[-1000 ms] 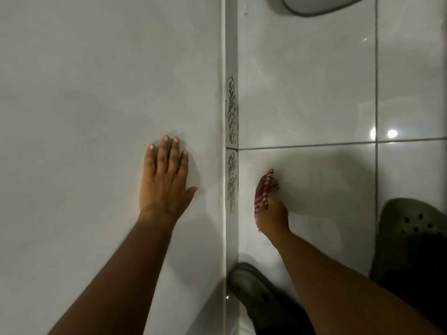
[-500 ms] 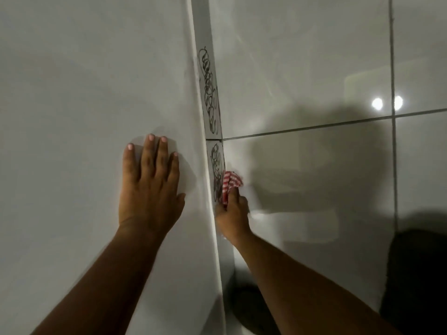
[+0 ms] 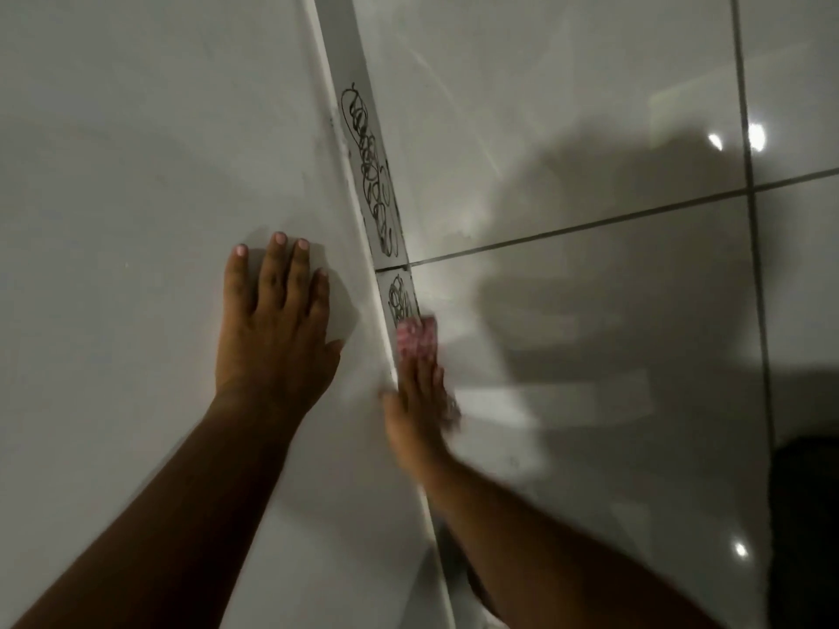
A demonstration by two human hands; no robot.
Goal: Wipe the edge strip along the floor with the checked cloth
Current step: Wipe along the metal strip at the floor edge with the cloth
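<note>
A narrow grey edge strip (image 3: 349, 52) runs between the pale wall and the glossy floor, and black scribbles (image 3: 373, 174) cover part of it. My right hand (image 3: 420, 397) is blurred and holds the red-and-white checked cloth (image 3: 415, 339) pressed against the strip, just below a second small scribble (image 3: 400, 298). My left hand (image 3: 272, 320) lies flat on the wall, fingers together, left of the strip and level with the cloth.
The wall (image 3: 136, 174) fills the left half. White floor tiles (image 3: 590, 106) with dark grout lines fill the right, with light glare spots. A dark shoe (image 3: 803, 528) sits at the lower right edge.
My right hand moved from the floor tile to the strip and pushed the cloth up along it over the lower scribble. The view swung closer and tilted. My left hand stayed on the wall.
</note>
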